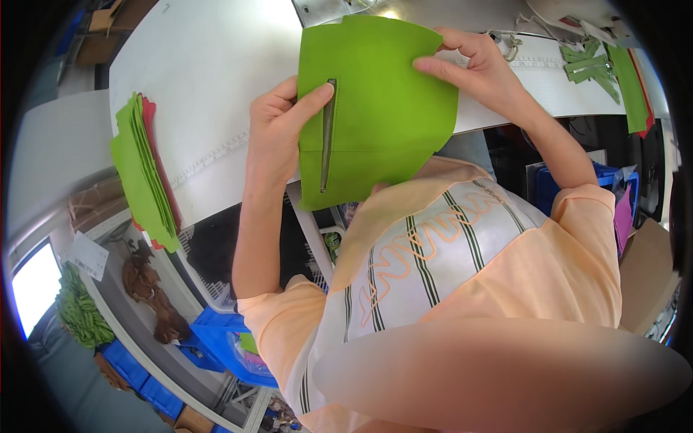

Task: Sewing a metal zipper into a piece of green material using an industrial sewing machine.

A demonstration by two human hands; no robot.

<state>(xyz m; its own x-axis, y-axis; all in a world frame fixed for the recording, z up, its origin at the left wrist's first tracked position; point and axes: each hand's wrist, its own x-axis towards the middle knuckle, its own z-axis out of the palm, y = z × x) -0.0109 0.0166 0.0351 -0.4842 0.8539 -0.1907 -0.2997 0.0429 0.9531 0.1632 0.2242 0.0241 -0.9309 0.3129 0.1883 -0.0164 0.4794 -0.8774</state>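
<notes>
A bright green flat panel with a dark zipper along its left part is raised over the front of the white table. My left hand grips the panel's left edge, thumb on the upper zipper. My right hand holds its upper right edge between thumb and fingers. Stacked green and red pieces lie at the table's left edge. Green zipper pieces lie at the right, next to another green stack.
Below the table are a pale rack with a dark top and blue bins. At left are a lit screen, green bundled strips and brown material. A cardboard sheet stands at right.
</notes>
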